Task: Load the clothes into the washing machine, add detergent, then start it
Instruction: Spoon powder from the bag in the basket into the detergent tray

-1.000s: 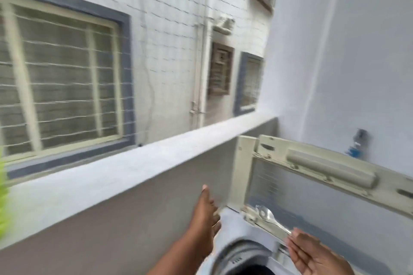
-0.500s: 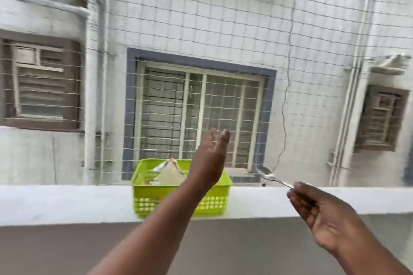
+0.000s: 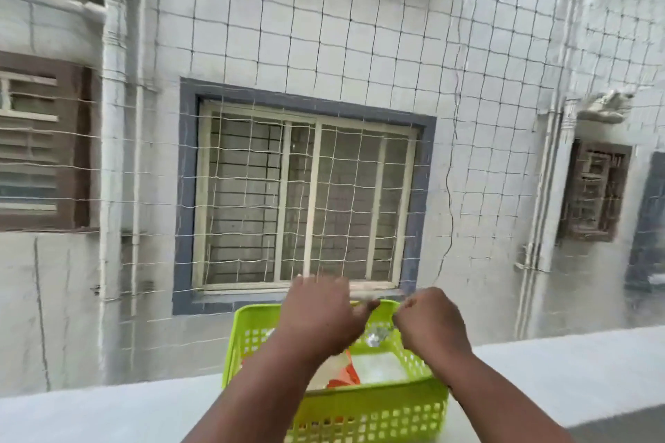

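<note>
A lime-green plastic basket [image 3: 363, 414] stands on the pale ledge [image 3: 108, 414] straight ahead. Inside lies a white packet with orange print [image 3: 347, 372], partly hidden by my left forearm. My right hand [image 3: 430, 324] is fisted over the basket's right side and pinches a metal spoon [image 3: 376, 336], whose bowl hangs down into the basket. My left hand [image 3: 320, 313] hovers above the basket's middle, back toward me, fingers loosely bent toward the spoon and holding nothing I can see. The washing machine and clothes are out of view.
A string safety net [image 3: 324, 47] spans the opening above the ledge. Beyond it is a white tiled wall with a barred window [image 3: 306, 205], drain pipes [image 3: 111, 162] and brown vents [image 3: 39, 140].
My view swung left from the open washing machine lid to the basket and moved closer. Both hands dropped over the basket; the spoon now points down into it.
</note>
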Motion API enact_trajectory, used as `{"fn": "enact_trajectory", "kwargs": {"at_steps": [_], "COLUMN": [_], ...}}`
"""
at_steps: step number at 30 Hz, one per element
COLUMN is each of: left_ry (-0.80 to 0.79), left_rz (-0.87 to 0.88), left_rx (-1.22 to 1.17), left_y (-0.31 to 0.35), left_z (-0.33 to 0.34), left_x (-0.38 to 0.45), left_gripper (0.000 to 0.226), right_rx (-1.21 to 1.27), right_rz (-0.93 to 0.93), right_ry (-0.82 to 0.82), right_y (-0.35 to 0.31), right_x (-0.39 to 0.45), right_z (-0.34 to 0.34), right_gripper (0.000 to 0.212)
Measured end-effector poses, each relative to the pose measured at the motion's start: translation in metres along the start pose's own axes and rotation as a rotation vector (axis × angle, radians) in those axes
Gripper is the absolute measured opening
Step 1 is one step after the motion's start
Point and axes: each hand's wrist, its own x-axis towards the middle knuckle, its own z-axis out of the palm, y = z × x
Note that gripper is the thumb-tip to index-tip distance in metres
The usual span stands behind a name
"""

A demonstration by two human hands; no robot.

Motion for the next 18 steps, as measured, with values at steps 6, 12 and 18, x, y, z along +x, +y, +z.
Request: {"fn": "enact_trajectory", "kwargs": {"at_steps": [6,12,18], "left_ry": [-0.029,-0.125,-0.114], "left_rz": [0.088,0.104,0.093], "left_rx": [0.107,0.185,0.203], "left_y": [-0.001,-0.002,-0.001], "left_z": [0.017,0.018,0.017], "left_x": [-0.011,-0.017,-0.023], "left_gripper": [0.076,0.084,0.087], "right_rx": [-0.276,-0.654,-0.509], "right_rz": [0.057,-0.059,-0.224], "right_ry": [-0.332,-0.598,-0.259], "right_y": [-0.011,-0.016,-0.012], "right_x": [0.009,0.007,-0.006], "right_z": [0.015,0.022,0.009], "right_gripper": [0.010,0.011,0.013]}}
